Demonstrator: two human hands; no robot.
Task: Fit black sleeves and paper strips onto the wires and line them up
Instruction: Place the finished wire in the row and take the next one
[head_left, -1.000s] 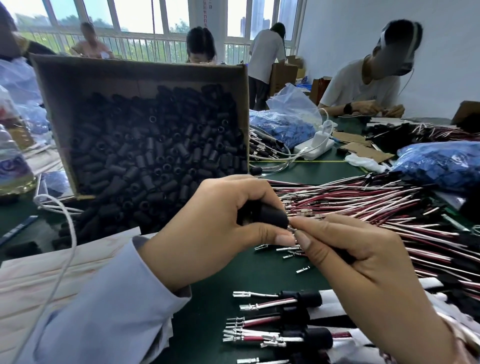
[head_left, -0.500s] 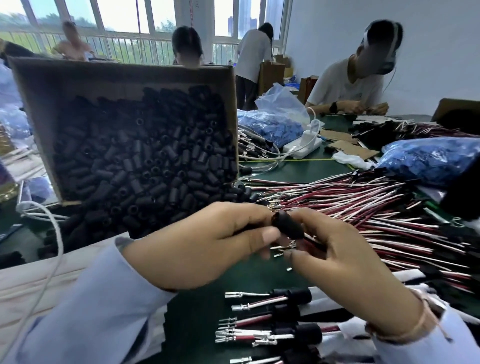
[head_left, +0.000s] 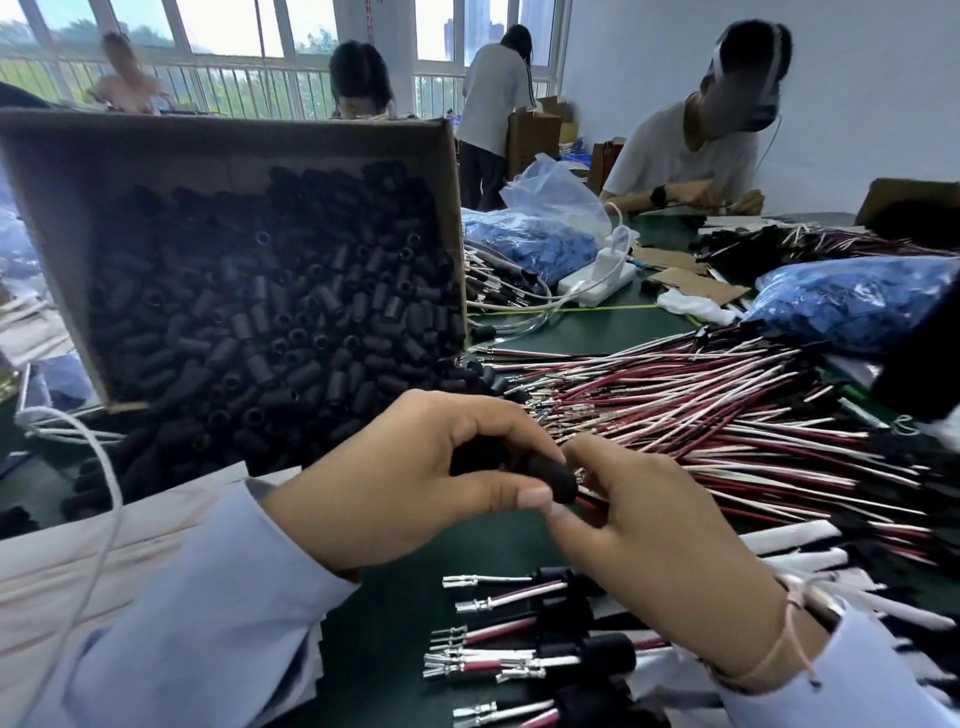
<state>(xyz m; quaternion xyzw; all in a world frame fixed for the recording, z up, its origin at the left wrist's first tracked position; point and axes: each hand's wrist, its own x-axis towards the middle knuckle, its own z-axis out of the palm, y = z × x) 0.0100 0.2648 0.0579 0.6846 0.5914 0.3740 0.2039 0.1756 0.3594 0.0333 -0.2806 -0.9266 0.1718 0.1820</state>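
The left hand (head_left: 415, 486) pinches a black sleeve (head_left: 551, 480) in its grip, just above the green tabletop (head_left: 597, 332). The right hand (head_left: 660, 545) pinches a red wire (head_left: 589, 503) at the sleeve's end. If the wire bends or its tip catches the edge, it may not slide in. A loose pinch could drop the sleeve onto the lined-up wires (head_left: 519, 626) below and knock them crooked.

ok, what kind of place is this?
Likely a small hand-assembly workshop for wire harnesses: a cardboard box heaped with black sleeves, a big pile of red-and-white wires on the green table, and another worker seated at it.
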